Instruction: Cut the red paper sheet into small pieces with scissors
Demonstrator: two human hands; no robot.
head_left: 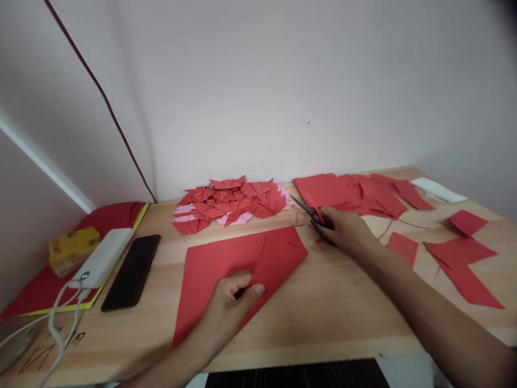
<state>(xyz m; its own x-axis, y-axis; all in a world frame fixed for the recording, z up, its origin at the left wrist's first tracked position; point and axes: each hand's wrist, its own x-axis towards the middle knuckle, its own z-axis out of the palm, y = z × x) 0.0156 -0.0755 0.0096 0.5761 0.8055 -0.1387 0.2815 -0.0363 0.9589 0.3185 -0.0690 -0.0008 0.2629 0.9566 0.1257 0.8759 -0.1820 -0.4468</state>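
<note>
A large sheet of red paper (214, 269) lies on the wooden table in front of me, partly cut or folded along a line near its right side. My left hand (234, 302) is closed on the sheet, its thumb on top near the right edge. In my right hand (349, 229) is a pair of dark scissors (313, 215), fingers wrapped round the handles. The blades point up and left, just beyond the sheet's upper right corner and apart from it.
Folded red and pink paper pieces (238, 202) are heaped by the wall. Stacked red paper (323, 189), red scraps (460, 253) and a white strip (438, 189) lie right. Leftward are a black phone (131, 272), a white power bank (104, 256) with cable and a yellow tape roll (72, 249).
</note>
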